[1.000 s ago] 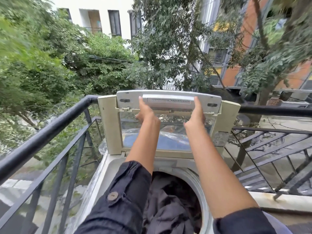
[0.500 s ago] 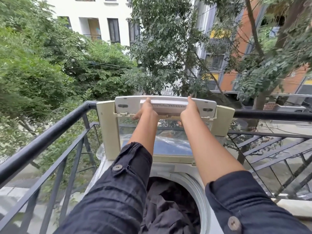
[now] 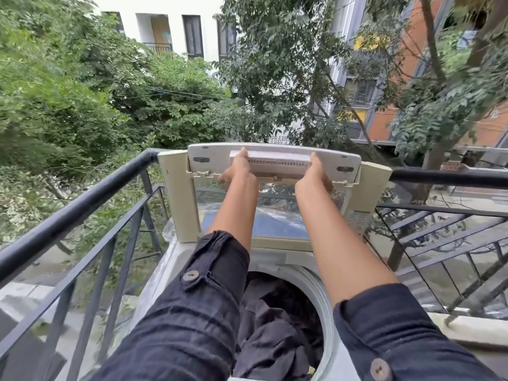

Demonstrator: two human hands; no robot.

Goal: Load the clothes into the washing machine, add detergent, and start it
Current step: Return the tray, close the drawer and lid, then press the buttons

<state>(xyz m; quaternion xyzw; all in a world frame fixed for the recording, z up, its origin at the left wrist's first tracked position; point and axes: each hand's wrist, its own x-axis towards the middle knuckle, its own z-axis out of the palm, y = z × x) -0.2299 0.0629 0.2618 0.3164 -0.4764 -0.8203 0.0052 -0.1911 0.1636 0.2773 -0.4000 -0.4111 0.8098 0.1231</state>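
Two hands, left (image 3: 238,171) and right (image 3: 313,176), gripping raised lid (image 3: 275,160), now tipped nearer than a second ago; clothes (image 3: 275,325) loaded; closing likely under way

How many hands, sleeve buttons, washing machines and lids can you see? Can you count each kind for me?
Hands: 2, the left hand and the right hand, both gripping the lid
Sleeve buttons: 2, one on the left sleeve, one on the right sleeve
Washing machines: 1, dark clothes inside
Lids: 1, raised
Total: 6
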